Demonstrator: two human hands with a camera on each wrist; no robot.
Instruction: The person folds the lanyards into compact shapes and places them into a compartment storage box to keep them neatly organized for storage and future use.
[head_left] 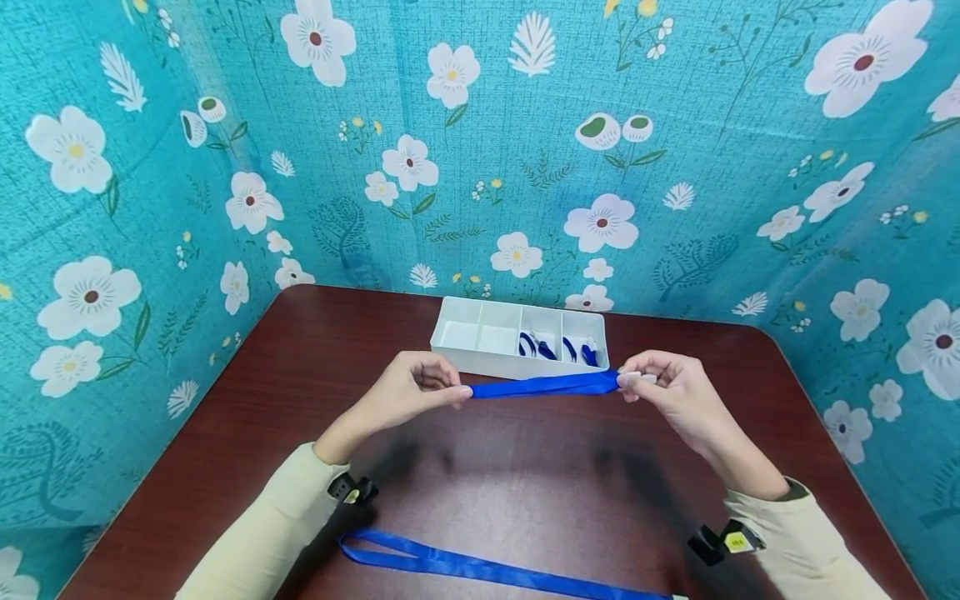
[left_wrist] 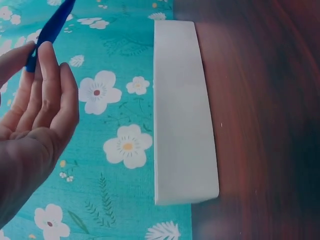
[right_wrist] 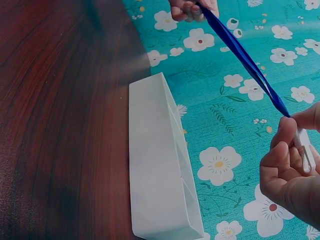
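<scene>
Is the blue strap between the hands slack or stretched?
Stretched: the blue strap runs nearly straight from the left hand to the right hand.

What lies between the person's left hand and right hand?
In the head view, a blue lanyard stretches from the left hand to the right hand.

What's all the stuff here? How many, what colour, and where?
Held strap: 1, blue, stretched above the table
Loose strap: 1, blue, on the table
End pieces: 2, whitish, at each strap's right end
Tray: 1, white, toward the table's far side
Small items: count unclear, mostly blue, in two tray compartments
Table: 1, reddish-brown, under the tray
Flowered cloth: count unclear, teal, behind and beside the table
Wrist devices: 2, mostly black, one per wrist
Sleeves: 2, cream, one per arm
Left hand: 1, bare, pinching held strap
Right hand: 1, bare, pinching held strap
</scene>
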